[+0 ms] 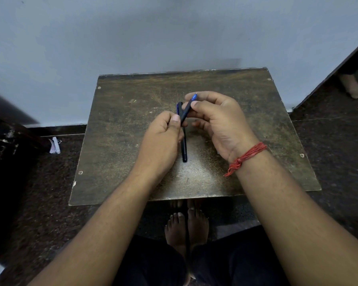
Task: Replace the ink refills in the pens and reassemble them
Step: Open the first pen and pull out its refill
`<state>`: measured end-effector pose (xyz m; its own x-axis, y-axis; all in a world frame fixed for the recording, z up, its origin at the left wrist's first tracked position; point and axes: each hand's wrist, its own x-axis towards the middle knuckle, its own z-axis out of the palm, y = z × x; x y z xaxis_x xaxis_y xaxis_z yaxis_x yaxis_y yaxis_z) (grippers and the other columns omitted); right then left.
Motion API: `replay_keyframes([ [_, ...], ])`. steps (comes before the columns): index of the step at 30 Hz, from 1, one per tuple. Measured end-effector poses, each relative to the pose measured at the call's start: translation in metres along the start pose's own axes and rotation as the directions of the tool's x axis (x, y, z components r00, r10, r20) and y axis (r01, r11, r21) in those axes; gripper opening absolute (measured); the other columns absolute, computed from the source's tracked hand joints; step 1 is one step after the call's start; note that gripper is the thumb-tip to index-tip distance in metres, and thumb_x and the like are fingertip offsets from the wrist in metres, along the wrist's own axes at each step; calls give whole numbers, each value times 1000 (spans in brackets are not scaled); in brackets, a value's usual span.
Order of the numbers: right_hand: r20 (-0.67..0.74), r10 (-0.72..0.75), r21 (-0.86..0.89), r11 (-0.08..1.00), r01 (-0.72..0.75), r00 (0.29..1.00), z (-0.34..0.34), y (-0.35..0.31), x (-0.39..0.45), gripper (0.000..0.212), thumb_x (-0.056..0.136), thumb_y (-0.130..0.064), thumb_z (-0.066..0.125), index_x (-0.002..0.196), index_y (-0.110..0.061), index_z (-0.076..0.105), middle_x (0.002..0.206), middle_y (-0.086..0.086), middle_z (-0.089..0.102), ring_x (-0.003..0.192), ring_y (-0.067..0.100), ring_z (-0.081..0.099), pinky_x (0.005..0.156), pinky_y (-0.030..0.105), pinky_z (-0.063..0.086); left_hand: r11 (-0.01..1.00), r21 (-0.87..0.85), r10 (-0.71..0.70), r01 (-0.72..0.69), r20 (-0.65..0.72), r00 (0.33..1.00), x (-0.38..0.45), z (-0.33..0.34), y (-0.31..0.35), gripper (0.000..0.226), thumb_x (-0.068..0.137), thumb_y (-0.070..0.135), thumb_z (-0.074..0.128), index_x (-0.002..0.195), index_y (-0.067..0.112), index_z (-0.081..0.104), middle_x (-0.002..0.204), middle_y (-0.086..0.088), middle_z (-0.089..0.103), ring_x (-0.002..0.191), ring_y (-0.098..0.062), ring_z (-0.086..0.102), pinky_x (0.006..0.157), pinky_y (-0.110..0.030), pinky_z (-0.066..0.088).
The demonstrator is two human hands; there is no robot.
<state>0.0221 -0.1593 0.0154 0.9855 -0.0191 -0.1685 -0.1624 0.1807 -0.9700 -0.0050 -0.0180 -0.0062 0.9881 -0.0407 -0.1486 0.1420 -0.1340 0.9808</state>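
- The person sits at a small worn wooden board point(256, 124) that serves as a table, and both hands meet over its middle.
- The right hand point(219, 122) holds a dark pen with a blue tip point(187, 109). Thumb and forefinger pinch it near the tip end, so the grip is narrow and closed on the pen.
- This pen is tilted: the blue writing tip points to the far right, and the barrel runs down toward the near left, into the left hand point(163, 139).
- The left hand is curled closed. Its thumb presses on the lower part of the same barrel, and a dark cap or clip piece point(179, 107) rises just above its fingers. I cannot tell whether this piece is loose or is joined to a pen.
- A second dark pen point(184, 149) lies flat on the board between the two hands. Its long axis runs from near to far, and its upper end is hidden under the fingers.
- The relation that matters: the held pen lies along a diagonal between the two grips, tip end at the right hand, back end at the left. In my judgement the next move is a twist or pull along this axis, to open or to close the barrel.
- The lying pen is closer to the left hand, almost touching its edge.
- No loose refill is visible on the board.
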Motion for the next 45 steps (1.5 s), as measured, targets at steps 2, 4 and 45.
replay_keyframes([
  [2, -10, 21, 50, 999, -20, 1000, 0, -2, -1, 20, 94, 2, 54, 107, -3, 69, 99, 17, 75, 80, 25, 70, 63, 27, 55, 1000, 2, -3, 3, 0, 1000, 0, 0, -1, 38, 103, 41, 42, 98, 7, 58, 60, 13, 46, 48, -5, 35, 51, -31, 26],
  [4, -29, 17, 42, 999, -16, 999, 2, -1, 0, 15, 93, -6, 60, 106, -6, 68, 102, 17, 75, 85, 26, 70, 71, 35, 57, 1000, -10, -8, 8, 5, 1000, 0, 1, -1, 40, 98, 46, 42, 96, 8, 58, 59, 13, 46, 47, -5, 35, 50, -32, 25],
  [45, -87, -6, -111, 994, -4, 996, 0, 2, 2, 8, 85, -27, 75, 87, -21, 70, 87, -1, 75, 77, 10, 65, 59, 24, 43, 1000, -10, -15, 15, 11, 1000, 1, 1, -1, 35, 95, 49, 43, 90, 19, 61, 63, 9, 47, 48, -7, 35, 51, -32, 25],
])
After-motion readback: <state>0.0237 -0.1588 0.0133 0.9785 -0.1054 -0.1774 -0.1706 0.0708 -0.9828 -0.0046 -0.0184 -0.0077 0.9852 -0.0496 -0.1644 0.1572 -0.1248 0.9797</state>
